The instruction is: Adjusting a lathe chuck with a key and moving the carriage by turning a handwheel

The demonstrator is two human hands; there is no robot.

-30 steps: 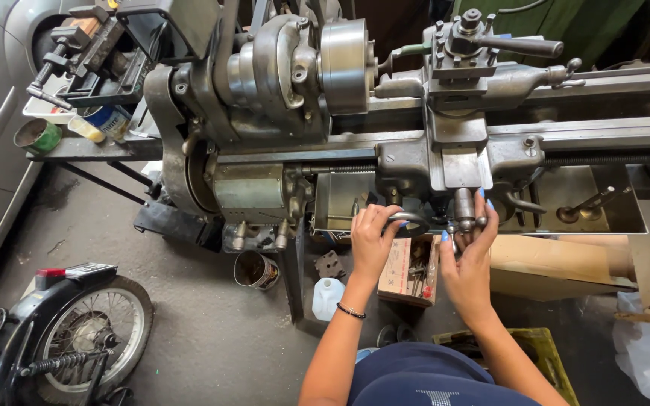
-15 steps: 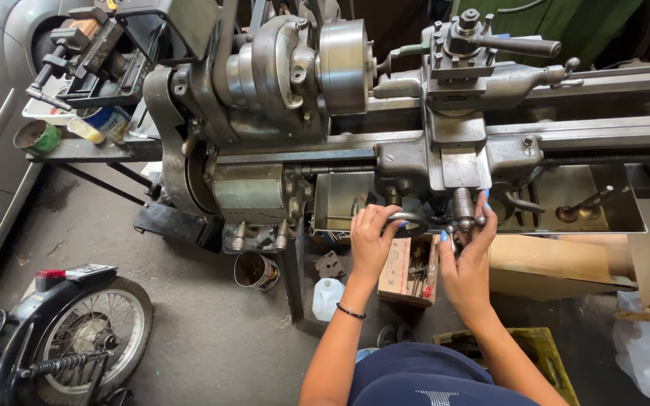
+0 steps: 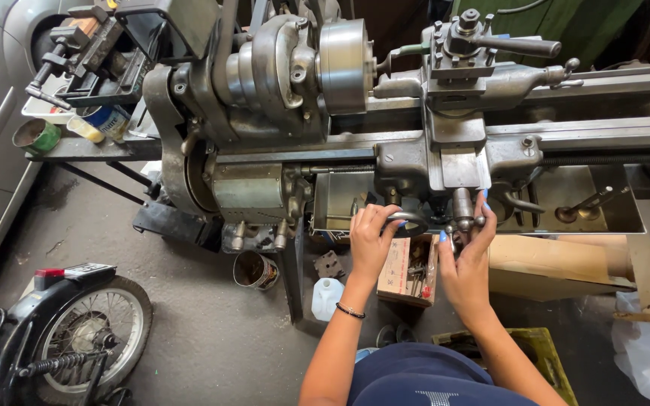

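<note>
Both hands are working in a tight pocket under the lathe carriage [image 3: 445,162]: the left hand [image 3: 370,240] is wrapping the handwheel [image 3: 408,223], the right hand [image 3: 466,259] is pressing against the crank handle [image 3: 463,207]. Below, an open cardboard box [image 3: 408,271] is crowding the wrists; the floor [image 3: 189,331] leftward is lying open up to the tin can [image 3: 253,269].

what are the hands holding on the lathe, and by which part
The left hand grips the rim of the carriage handwheel. The right hand is wrapped around the cross-slide handle at its lower end.
</note>
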